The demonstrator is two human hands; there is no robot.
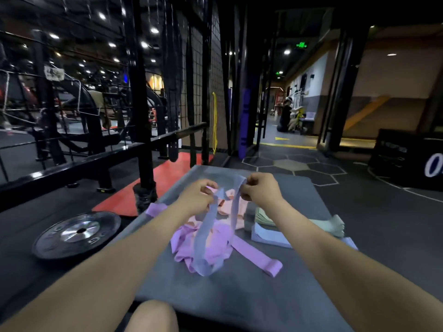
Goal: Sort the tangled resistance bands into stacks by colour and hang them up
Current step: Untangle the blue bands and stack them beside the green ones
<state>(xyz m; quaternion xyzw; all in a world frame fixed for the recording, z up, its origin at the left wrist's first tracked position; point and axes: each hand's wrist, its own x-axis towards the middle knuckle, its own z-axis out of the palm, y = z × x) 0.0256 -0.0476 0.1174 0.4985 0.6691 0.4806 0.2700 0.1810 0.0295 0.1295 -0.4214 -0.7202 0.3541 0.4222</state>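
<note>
Both hands, left (197,197) and right (260,190), pinch a blue band (203,245) over the mat (251,295), its loop partly hiding the purple pile (189,245) and pink bands (227,207).

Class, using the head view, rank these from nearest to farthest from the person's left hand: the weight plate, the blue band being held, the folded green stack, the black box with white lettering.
1. blue band: pinched in the left hand itself.
2. folded green stack: on the mat, to the right.
3. weight plate: on the floor, to the left.
4. black box: far right, beyond the mat.
</note>
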